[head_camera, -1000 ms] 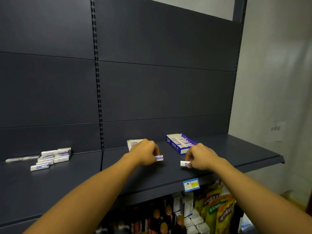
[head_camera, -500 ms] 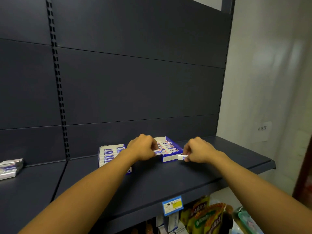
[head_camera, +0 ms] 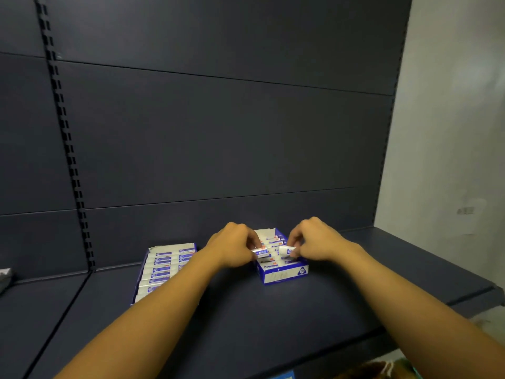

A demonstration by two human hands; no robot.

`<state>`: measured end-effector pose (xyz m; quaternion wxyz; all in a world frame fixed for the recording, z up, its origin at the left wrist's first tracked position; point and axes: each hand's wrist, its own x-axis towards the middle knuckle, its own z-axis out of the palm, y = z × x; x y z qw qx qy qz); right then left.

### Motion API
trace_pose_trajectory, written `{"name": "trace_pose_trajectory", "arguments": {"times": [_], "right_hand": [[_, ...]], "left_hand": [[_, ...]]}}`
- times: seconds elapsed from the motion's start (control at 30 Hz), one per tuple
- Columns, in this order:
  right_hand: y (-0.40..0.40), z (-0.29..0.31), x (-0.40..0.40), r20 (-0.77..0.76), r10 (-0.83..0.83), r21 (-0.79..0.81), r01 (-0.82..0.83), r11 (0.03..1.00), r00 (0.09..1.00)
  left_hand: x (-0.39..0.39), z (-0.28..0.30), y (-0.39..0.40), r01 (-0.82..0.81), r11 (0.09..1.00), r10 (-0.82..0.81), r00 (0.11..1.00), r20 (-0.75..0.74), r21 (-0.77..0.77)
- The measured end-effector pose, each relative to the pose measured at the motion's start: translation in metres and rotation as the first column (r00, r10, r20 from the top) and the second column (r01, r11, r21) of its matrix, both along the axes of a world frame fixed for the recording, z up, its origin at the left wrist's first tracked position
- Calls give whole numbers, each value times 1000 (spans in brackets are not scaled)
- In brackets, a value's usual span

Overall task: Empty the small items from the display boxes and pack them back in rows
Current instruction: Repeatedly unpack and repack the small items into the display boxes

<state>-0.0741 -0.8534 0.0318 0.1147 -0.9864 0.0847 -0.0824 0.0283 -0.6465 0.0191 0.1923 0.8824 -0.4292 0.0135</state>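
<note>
A small blue and white display box [head_camera: 284, 273] stands on the dark shelf [head_camera: 273, 318], with several small white erasers in rows inside it. My left hand [head_camera: 232, 247] pinches one small eraser [head_camera: 261, 252] over the box's left side. My right hand [head_camera: 317, 242] pinches another small eraser [head_camera: 285, 250] over the box's right side. To the left lies a second, longer display box [head_camera: 164, 266] filled with a row of white and blue packs; my left forearm hides its right edge.
The shelf's dark back panel rises behind the boxes. A slotted upright [head_camera: 65, 138] divides the shelving at left. A grey pack [head_camera: 5, 276] shows at the far left edge. The shelf ends at a pale wall [head_camera: 451, 119] on the right. Coloured goods [head_camera: 382, 370] peek below.
Both hands have carried their erasers from the open shelf to over the small box. The view has turned right and drawn closer, so the loose packs at left have left the frame.
</note>
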Motion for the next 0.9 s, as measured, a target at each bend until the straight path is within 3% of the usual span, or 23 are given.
{"name": "trace_pose_trajectory", "arguments": {"times": [0.43, 0.73, 0.9], "right_hand": [[-54, -22, 46, 24, 240, 108, -241, 965, 971], [-70, -34, 53, 76, 335, 170, -343, 924, 939], [-68, -34, 52, 70, 387, 104, -392, 914, 920]], "left_hand": [[-5, -9, -30, -148, 983, 139, 987, -84, -112], [-15, -21, -33, -117, 989, 113, 992, -52, -90], [-19, -26, -39, -118, 992, 116, 993, -35, -46]]}}
